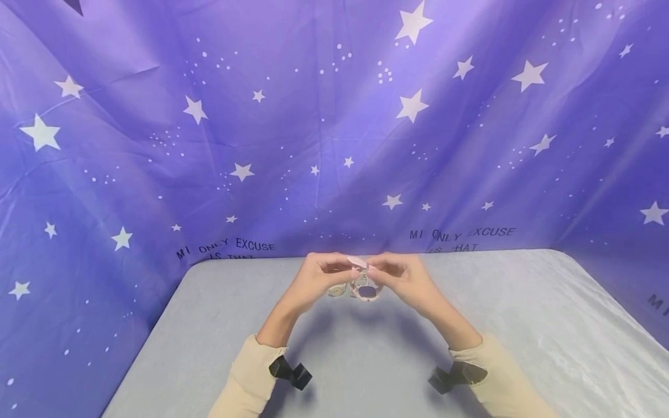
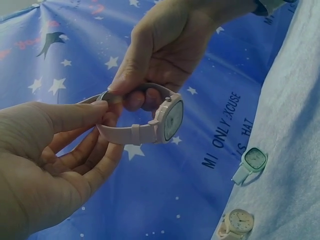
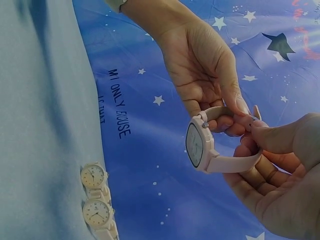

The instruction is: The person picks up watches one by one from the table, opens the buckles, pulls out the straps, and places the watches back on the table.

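As my left hand (image 1: 321,277) and right hand (image 1: 406,273) pinch the pink watch (image 2: 172,121) by its strap (image 2: 122,134) above the table (image 1: 209,337), I seem to be working the clasp; fastening or undoing, I can't tell. Next probably calls for steady, fine fingertip control.

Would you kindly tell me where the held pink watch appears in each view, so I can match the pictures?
Head: pink watch below centre, between the left hand and right hand.
Left wrist: pink watch near the centre, face turned right.
Right wrist: pink watch right of centre, face turned left.
Shared landmark: black "MI ONLY" lettering on the starry cloth.
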`<state>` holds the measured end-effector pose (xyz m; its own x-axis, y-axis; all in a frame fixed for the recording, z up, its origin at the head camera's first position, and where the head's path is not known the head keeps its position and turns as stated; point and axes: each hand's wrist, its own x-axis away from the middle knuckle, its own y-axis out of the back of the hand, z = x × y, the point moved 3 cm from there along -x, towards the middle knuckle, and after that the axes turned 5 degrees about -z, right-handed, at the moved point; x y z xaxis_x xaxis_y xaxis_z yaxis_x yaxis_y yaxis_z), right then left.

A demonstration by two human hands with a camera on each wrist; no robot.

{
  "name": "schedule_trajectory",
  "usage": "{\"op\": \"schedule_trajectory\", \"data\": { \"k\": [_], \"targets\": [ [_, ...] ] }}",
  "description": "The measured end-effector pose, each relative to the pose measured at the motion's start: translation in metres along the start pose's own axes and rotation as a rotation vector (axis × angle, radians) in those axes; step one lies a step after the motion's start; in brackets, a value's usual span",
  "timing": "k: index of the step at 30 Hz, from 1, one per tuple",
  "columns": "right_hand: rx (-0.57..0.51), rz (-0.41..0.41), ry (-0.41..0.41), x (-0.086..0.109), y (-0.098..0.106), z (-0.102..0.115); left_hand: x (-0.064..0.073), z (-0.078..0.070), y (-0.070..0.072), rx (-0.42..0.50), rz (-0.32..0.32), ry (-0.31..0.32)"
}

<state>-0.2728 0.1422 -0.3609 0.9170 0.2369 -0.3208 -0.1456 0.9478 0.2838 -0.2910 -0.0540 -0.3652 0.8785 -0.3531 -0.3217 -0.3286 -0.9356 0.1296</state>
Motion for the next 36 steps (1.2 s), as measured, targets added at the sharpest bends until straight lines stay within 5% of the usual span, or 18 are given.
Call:
{"op": "schedule_trajectory", "data": {
  "k": [18, 36],
  "targets": [
    [0.000, 0.032, 0.009, -0.0001, -0.0003, 0.0003, 0.0008, -0.0051, -0.0012, -0.084, 0.009, -0.047],
    [-0.005, 0.073, 0.057, 0.0003, -0.0003, 0.0018, 0.0015, -0.0032, 0.0033, -0.045, 0.030, -0.003]
  ]
}}
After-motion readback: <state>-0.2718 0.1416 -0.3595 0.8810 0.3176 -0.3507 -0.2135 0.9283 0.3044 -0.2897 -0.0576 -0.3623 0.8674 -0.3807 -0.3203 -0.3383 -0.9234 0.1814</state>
